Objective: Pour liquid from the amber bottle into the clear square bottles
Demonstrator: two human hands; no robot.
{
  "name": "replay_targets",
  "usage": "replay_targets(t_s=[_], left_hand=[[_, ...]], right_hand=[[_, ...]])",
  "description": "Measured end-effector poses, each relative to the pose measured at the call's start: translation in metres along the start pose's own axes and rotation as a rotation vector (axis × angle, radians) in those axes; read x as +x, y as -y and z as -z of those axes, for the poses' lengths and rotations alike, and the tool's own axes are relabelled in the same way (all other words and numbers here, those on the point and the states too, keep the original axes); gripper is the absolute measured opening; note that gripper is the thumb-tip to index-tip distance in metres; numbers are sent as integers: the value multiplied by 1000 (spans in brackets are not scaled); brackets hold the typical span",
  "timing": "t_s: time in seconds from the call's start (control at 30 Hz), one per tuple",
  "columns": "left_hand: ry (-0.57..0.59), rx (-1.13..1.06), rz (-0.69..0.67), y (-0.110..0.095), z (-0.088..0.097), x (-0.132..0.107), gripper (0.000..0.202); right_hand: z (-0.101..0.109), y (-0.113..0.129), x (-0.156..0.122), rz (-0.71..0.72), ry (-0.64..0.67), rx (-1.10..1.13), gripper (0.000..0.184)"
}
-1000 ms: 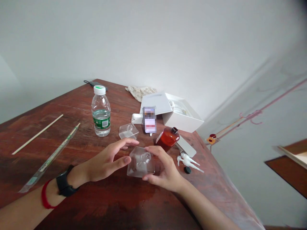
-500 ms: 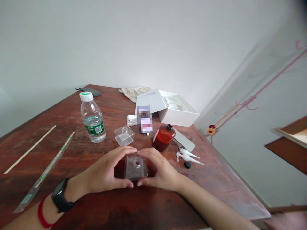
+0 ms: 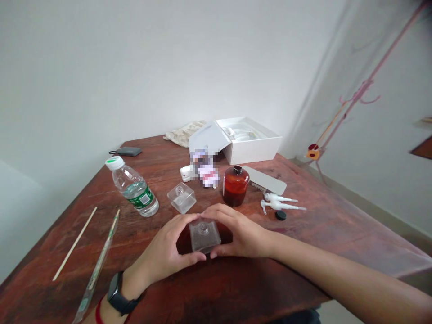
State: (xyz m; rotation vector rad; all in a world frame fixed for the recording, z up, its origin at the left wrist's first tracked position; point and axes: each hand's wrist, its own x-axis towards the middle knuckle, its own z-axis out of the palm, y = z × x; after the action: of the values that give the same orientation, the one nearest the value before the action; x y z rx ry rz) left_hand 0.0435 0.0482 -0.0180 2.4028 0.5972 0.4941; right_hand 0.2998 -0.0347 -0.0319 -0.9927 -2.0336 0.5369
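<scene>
A clear, square, open-necked bottle (image 3: 205, 239) is in front of me, framed by both hands. My left hand (image 3: 168, 245) curves round its left side, with fingertips at the back edge and thumb at the front. From the right, my right hand (image 3: 241, 236) does the same, and its thumb meets the front corner. The two hands' fingertips nearly meet behind the bottle. Just beyond stands a second clear square bottle (image 3: 181, 200). An amber bottle (image 3: 235, 186) with no cap is behind my right hand.
White pump heads (image 3: 278, 204) and a black cap (image 3: 281, 216) lie right. Left are a water bottle (image 3: 138, 193), a loose wooden stick (image 3: 74, 245) and wrapped chopsticks (image 3: 99, 265). A white box (image 3: 254, 150), a grey slab (image 3: 265, 180) and a cloth (image 3: 185, 134) sit farther back.
My view has turned and tilted, so most things on the table appear shifted. Both hands stay round the clear bottle, which looks a little more tilted and turned.
</scene>
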Motion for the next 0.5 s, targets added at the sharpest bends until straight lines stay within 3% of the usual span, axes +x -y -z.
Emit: replay_targets(t_s=[0.2, 0.4, 0.5], left_hand=[[-10, 10, 30, -3, 1, 1, 77], [-8, 34, 40, 4, -1, -2, 79], [-19, 31, 6, 7, -2, -3, 77]], right_hand=[[8, 6, 1, 48, -63, 10, 77], [20, 4, 3, -4, -424, -80, 24], [19, 3, 3, -112, -529, -82, 16]])
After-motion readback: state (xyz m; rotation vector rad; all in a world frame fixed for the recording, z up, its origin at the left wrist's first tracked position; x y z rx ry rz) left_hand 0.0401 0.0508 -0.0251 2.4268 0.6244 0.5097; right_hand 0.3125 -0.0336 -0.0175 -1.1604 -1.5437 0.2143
